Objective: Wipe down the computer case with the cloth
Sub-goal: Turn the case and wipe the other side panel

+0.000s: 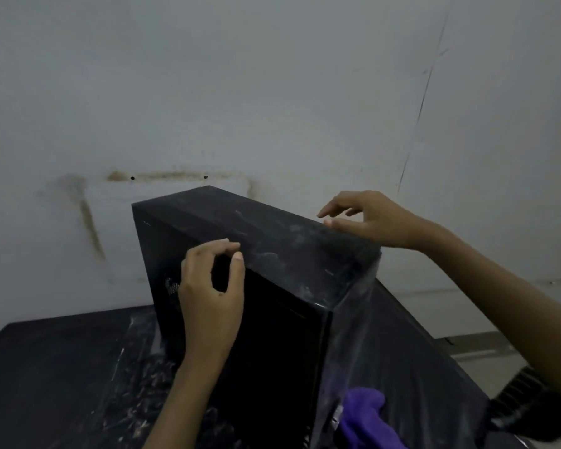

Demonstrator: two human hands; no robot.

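Steadying computer case (282,251), cloth (366,419) beside

A pale grey wall (240,76) fills most of the view in dim, flat light. Brownish stains (88,215) streak it, with two small dark holes (132,178) beside a rusty smear. A thin dark line (425,95) runs slantwise down it at right. Below stands a dark surface (46,367), scuffed with whitish marks.

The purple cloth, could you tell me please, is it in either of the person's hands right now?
No, the purple cloth lies beside the black computer case while the left hand and right hand hold nothing.
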